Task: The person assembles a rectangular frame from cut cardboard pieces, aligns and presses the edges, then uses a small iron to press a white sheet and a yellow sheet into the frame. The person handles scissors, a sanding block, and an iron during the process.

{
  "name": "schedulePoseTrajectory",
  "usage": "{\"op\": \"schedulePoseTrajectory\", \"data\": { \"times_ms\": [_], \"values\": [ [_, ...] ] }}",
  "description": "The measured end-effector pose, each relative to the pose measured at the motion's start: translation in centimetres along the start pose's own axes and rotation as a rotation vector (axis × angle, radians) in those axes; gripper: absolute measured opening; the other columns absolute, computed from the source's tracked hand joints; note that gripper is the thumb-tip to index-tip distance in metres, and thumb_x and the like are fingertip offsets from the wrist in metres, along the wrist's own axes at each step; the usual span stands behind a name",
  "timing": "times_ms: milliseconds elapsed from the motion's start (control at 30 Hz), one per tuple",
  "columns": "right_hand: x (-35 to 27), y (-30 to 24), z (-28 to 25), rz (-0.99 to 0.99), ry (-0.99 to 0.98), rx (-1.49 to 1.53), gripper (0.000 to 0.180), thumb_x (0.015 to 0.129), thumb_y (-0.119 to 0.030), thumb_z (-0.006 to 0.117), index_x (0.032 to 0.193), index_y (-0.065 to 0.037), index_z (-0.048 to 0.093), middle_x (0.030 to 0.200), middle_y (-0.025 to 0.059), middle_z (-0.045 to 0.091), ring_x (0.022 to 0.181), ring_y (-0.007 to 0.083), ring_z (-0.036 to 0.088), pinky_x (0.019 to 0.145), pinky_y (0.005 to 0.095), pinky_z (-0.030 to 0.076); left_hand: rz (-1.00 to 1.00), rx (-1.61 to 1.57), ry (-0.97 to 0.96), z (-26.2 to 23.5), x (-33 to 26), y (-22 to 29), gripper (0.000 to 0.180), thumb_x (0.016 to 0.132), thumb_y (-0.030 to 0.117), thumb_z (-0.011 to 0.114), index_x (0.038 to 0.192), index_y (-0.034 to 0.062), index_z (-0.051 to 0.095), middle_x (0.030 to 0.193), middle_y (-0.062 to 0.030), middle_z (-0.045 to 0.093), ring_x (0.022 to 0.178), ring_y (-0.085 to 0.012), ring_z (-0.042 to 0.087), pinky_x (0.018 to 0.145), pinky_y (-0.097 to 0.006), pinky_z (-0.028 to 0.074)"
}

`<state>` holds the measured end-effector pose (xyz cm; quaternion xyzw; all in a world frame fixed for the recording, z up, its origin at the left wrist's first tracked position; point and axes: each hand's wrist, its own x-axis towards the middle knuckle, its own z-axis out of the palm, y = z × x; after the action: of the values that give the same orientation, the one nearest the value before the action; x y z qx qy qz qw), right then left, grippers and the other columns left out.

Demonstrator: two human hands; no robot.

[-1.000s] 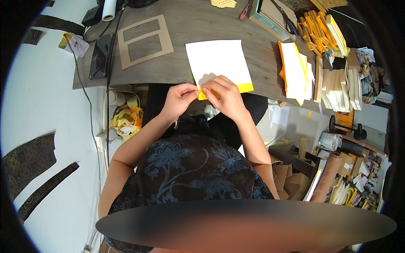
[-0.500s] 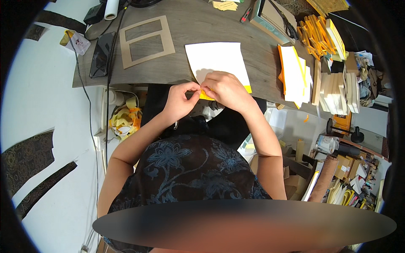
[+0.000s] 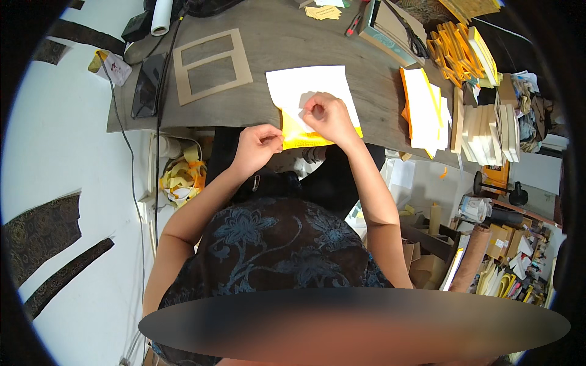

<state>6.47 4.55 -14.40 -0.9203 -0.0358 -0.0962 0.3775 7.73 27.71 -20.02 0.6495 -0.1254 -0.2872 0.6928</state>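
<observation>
Cardboard frame (image 3: pixel 241 61) and orange-edged papers (image 3: pixel 421 107) flank the sheet (image 3: pixel 305 84) the right hand (image 3: pixel 331 120) overlaps

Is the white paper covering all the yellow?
No, only partly: the yellow sheet shows along the near edge of the white paper, widest beside the left hand.

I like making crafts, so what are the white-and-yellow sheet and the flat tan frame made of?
The sheet looks like thin, smooth paper, perhaps coated: its left edge looks bent. The frame seems matte cardboard or fibreboard: flat, tan, without shine.
</observation>
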Motion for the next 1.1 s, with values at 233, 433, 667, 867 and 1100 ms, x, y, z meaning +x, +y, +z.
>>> {"op": "schedulePoseTrajectory", "data": {
  "times_ms": [233,433,667,867,1100],
  "values": [
    [0.1,0.4,0.8,0.040,0.168,-0.067,0.015,0.079,-0.014,0.073,0.075,-0.003,0.065,0.077,0.0127,0.068,0.075,0.0305,0.068,0.072,0.0413,0.055,-0.086,-0.068,0.040,-0.2,-0.4,0.0,0.007,0.094,0.000,0.069,0.099,-0.0041,0.071,0.086,-0.0090,0.075,0.073,-0.0120,0.071,0.068,-0.025,0.058],
    [0.7,-0.4,2.7,0.072,0.218,-0.029,0.015,0.080,-0.013,0.072,0.078,0.000,0.065,0.077,0.0127,0.067,0.070,0.0276,0.067,0.068,0.0377,0.054,0.028,0.045,0.097,-1.2,-1.5,3.1,0.011,0.095,0.003,0.065,0.105,-0.0014,0.069,0.085,-0.0074,0.072,0.070,-0.0129,0.068,0.065,-0.026,0.054],
    [1.8,-1.5,3.0,0.149,0.266,-0.015,0.014,0.081,-0.013,0.070,0.077,-0.001,0.065,0.077,0.0144,0.071,0.068,0.0298,0.070,0.067,0.0391,0.056,0.756,0.898,0.202,0.2,2.1,5.1,0.021,0.091,0.008,0.068,0.110,-0.0021,0.070,0.124,-0.0181,0.066,0.121,-0.0360,0.060,0.117,-0.053,0.040],
    [2.2,-1.7,3.2,0.153,0.202,0.309,0.026,0.090,-0.022,0.077,0.100,0.002,0.071,0.072,0.0117,0.070,0.062,0.0181,0.066,0.062,0.0321,0.054,0.746,0.990,0.192,0.0,2.6,3.5,0.025,0.095,0.011,0.065,0.116,-0.0023,0.070,0.129,-0.0179,0.067,0.128,-0.0338,0.060,0.121,-0.054,0.035],
    [2.9,-0.7,3.4,0.120,0.181,0.012,0.024,0.088,-0.023,0.080,0.093,0.000,0.075,0.075,0.0138,0.072,0.064,0.0227,0.068,0.066,0.0337,0.055,0.726,1.157,0.138,-0.4,2.3,3.3,0.028,0.098,0.017,0.064,0.118,-0.0020,0.071,0.128,-0.0172,0.070,0.132,-0.0295,0.060,0.124,-0.054,0.030]
  ]
}}
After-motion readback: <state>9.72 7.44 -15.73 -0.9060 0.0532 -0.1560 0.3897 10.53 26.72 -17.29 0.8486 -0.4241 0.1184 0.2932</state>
